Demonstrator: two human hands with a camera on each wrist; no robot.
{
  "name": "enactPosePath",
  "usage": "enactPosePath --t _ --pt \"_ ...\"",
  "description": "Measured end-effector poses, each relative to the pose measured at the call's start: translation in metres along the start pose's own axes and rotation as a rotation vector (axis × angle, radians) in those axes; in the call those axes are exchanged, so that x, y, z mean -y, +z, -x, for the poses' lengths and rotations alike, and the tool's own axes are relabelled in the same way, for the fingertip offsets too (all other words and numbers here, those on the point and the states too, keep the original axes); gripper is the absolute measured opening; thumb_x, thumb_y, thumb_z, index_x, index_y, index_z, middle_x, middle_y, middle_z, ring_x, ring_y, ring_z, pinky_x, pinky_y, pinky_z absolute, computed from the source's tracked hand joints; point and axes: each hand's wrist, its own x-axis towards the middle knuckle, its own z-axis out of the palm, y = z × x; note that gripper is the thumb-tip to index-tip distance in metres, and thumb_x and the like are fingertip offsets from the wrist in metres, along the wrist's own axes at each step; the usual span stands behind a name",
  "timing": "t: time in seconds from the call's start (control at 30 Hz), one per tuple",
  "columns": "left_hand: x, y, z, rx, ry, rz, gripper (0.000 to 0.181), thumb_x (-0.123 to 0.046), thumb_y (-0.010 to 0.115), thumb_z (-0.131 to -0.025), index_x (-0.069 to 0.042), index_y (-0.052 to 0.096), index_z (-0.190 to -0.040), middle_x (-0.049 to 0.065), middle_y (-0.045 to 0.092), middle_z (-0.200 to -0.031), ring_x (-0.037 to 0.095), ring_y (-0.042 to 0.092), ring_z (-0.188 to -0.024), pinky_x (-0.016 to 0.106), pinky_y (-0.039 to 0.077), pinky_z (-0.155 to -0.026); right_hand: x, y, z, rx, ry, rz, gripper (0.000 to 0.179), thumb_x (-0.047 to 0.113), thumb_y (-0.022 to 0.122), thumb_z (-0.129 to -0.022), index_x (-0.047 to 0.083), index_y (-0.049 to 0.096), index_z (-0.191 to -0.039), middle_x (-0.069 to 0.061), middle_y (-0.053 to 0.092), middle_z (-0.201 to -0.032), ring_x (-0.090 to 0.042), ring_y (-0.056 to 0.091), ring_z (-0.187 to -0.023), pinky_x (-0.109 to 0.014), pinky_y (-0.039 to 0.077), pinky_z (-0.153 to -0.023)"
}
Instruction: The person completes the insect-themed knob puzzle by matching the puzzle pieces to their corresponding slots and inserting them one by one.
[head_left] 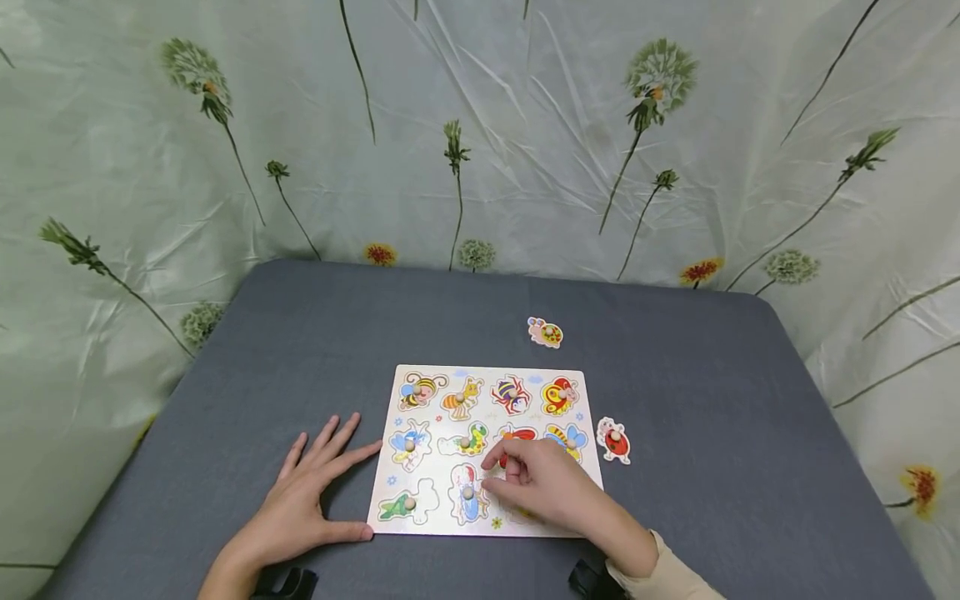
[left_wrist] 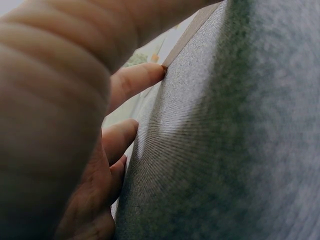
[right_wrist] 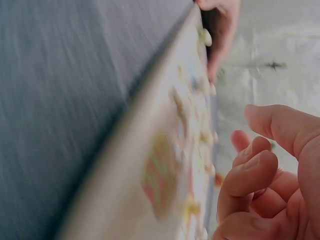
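Note:
A white wooden knob puzzle board (head_left: 442,467) with colourful insect pieces lies on the table. My left hand (head_left: 303,492) is spread flat at its left side; the index fingertip and thumb tip touch the board's edge. In the left wrist view the fingers (left_wrist: 137,80) stretch toward that edge. My right hand (head_left: 547,487) hovers over the board's lower right, thumb and index finger apart, other fingers loosely curled. Nothing is held in the right wrist view, where the hand (right_wrist: 265,180) stands beside the knobs. This hand hides part of the lower right pieces.
A ladybird piece (head_left: 614,441) lies on the table just right of the board. Another pink and yellow insect piece (head_left: 545,332) lies beyond the board's far edge. Grey cloth covers the table (head_left: 322,333), and a flower-patterned curtain (head_left: 525,167) hangs behind it.

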Motion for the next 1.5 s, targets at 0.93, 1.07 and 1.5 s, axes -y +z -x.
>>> enactPosePath --t 0.93,1.07,1.5 --pt "0.003 0.003 0.001 -0.009 0.019 -0.002 0.103 -0.074 0.088 -0.068 -0.044 0.05 -0.159 0.005 0.022 -0.181 0.035 0.008 -0.17 0.056 -0.011 -0.133 -0.07 -0.121 -0.069 -0.234 0.197 -0.062 0.031 0.023 0.071 -0.105 0.0 0.072 -0.125 0.004 0.05 -0.061 -0.015 0.047 -0.056 -0.028 0.039 -0.055" --pt "0.003 0.003 0.001 -0.007 0.02 -0.001 0.103 -0.074 0.088 -0.068 -0.044 0.05 -0.159 0.005 0.022 -0.181 0.037 0.009 -0.17 0.056 -0.011 -0.133 -0.088 -0.126 -0.085 -0.216 0.277 -0.166 0.038 0.023 0.07 -0.105 0.0 0.068 -0.135 0.006 0.049 -0.059 -0.014 0.045 -0.057 -0.029 0.04 -0.06" --pt "-0.001 -0.002 0.001 -0.009 0.027 0.006 0.103 -0.071 0.09 -0.068 -0.041 0.052 -0.159 0.008 0.024 -0.18 0.042 0.012 -0.168 0.058 -0.01 -0.132 -0.104 -0.134 -0.112 -0.227 0.368 -0.199 0.039 0.023 0.073 -0.103 0.002 0.07 -0.135 0.009 0.05 -0.058 -0.013 0.044 -0.056 -0.028 0.041 -0.061"
